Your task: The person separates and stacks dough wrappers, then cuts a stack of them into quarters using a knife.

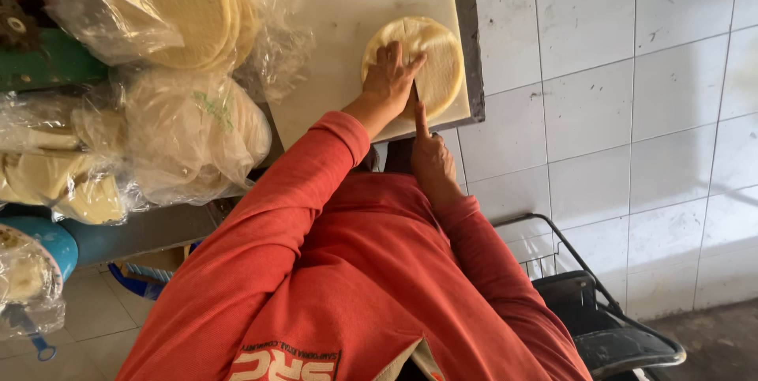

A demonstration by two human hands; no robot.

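Note:
A stack of round pale yellow tortillas (433, 61) lies on a white cutting board (339, 10) near its right edge. My left hand (388, 77) presses flat on top of the stack, fingers spread. My right hand (430, 156) sits at the board's near edge, gripping a dark knife (414, 99) with the index finger stretched along the blade, which enters the stack. Both arms wear red sleeves.
Clear plastic bags of tortillas (181, 10) and flatbreads (197, 132) lie left of the board. A blue bowl (47, 243) sits lower left. White tiled wall (632, 112) on the right, a black wire cart (600, 310) below it.

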